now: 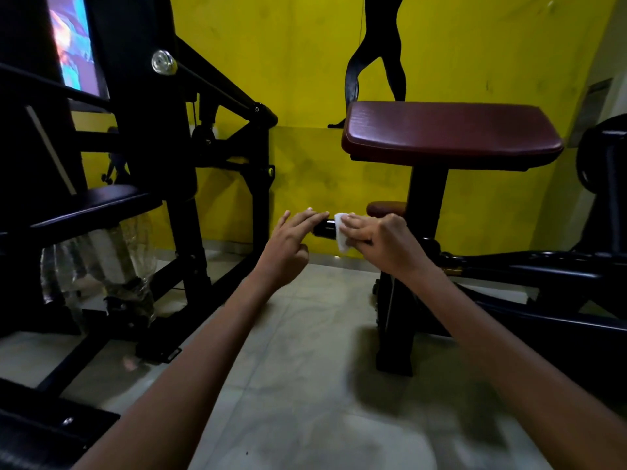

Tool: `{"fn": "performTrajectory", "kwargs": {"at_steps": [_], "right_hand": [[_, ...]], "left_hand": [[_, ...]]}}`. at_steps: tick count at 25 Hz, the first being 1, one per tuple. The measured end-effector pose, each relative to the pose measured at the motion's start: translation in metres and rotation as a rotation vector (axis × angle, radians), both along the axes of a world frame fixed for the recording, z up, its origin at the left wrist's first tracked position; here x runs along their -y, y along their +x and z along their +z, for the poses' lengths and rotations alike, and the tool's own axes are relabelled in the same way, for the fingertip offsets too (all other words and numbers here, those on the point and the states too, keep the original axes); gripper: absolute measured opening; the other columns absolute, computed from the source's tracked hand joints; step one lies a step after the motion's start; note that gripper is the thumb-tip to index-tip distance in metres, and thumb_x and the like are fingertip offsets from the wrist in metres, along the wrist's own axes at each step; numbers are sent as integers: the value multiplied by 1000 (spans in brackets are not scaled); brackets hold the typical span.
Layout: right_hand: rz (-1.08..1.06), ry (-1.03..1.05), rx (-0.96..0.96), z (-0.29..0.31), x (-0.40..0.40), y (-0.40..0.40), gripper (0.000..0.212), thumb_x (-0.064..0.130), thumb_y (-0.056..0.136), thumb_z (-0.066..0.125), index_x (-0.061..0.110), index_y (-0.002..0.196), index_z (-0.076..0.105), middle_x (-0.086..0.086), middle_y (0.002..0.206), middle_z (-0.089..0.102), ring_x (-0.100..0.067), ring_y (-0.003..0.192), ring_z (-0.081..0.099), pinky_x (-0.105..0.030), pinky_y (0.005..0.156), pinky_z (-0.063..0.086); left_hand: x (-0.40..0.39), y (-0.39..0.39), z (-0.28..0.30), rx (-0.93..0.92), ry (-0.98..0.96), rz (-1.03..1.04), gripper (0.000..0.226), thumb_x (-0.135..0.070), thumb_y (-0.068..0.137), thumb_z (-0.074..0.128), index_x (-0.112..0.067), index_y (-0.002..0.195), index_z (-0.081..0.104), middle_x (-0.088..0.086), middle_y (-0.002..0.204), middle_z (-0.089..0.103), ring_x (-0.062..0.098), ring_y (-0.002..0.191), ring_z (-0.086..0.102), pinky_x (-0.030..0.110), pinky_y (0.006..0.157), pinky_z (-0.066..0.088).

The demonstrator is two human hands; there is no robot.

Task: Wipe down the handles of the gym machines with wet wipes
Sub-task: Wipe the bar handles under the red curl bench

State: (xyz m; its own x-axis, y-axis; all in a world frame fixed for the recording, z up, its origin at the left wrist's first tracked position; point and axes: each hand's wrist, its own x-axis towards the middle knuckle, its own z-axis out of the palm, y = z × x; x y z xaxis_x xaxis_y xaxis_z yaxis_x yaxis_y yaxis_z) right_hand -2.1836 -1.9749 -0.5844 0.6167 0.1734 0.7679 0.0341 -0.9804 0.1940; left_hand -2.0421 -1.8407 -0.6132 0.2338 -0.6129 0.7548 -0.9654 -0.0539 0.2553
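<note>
We look down at a pale, marbled tile floor (305, 385) that meets a yellow wall (298, 62) bearing one black silhouette of a figure (376, 56). Two dark machine frames stand here: one black machine (163, 171) at the left with clear plastic wrap (101, 266) hanging on it, and one at the right whose black post (425, 205) carries a large maroon pad (451, 134); a second, smaller maroon pad (385, 209) sits just behind our hands. One short black handle (324, 228) juts left from that post. Our right hand (383, 242) has its grip curled round the handle, pinching one white wet wipe (341, 232) against it. Our left hand (291, 242) is spread, fingers straight, with the fingertips (319, 214) seemingly touching the handle's free end, though the dim view leaves the contact unsure. At the far right edge more dark equipment (604, 157) shows, too shadowy to name
</note>
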Motion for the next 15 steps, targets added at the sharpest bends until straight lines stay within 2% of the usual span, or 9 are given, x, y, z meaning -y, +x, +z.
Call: {"fn": "performTrajectory", "kwargs": {"at_steps": [2, 5, 7, 9, 12, 14, 15], "right_hand": [[20, 34, 6, 3, -10, 12, 32, 11, 75, 62, 0, 104, 69, -17, 107, 67, -32, 96, 67, -50, 70, 57], [-17, -173, 121, -16, -2, 11, 30, 3, 79, 55, -3, 106, 68, -19, 111, 66, -36, 102, 64, -52, 82, 53], [-88, -321, 221, -31, 0, 11, 32, 2, 83, 48, -3, 107, 67, -20, 113, 65, -35, 105, 63, -48, 90, 48], [-153, -328, 231, -33, -6, 21, 31, 5, 83, 49, -3, 107, 67, -20, 111, 66, -33, 102, 65, -43, 90, 49], [-108, -89, 111, -10, -18, 31, 32, 12, 81, 57, 0, 109, 67, -18, 107, 68, -32, 93, 68, -41, 77, 55], [-89, 184, -150, 17, -19, 22, 31, 20, 86, 62, 8, 114, 66, -14, 109, 68, -23, 89, 68, -31, 72, 54], [-102, 303, -305, 33, -17, 19, 30, 22, 86, 64, 10, 114, 66, -11, 103, 71, -12, 80, 65, -25, 66, 49]], "left_hand": [[-2, -1, 4, -56, 16, -27, 83, -3, 56, 31, -12, 138, 44, 12, 143, 43, 22, 140, 30, 35, 115, 7], [-3, -6, 4, -172, 10, -86, 85, -5, 55, 31, -12, 139, 42, 12, 145, 40, 21, 140, 29, 31, 114, 7], [-3, -6, 5, -236, 0, -101, 85, -5, 55, 30, -12, 139, 41, 14, 145, 39, 20, 140, 30, 27, 113, 7], [-4, -7, 6, -251, 0, -91, 85, -6, 56, 30, -12, 140, 40, 12, 146, 38, 20, 140, 30, 27, 113, 8], [-4, -15, 0, -212, 2, -50, 82, -8, 62, 32, -12, 144, 33, 6, 150, 33, 18, 141, 27, 29, 115, 6], [-3, -20, -6, -178, 6, -14, 79, -9, 68, 35, -12, 147, 26, 4, 153, 27, 17, 143, 21, 30, 115, 3], [-2, -21, -9, -163, 8, 8, 77, -7, 73, 39, -12, 147, 23, 3, 154, 24, 17, 144, 18, 30, 115, 2]]}}
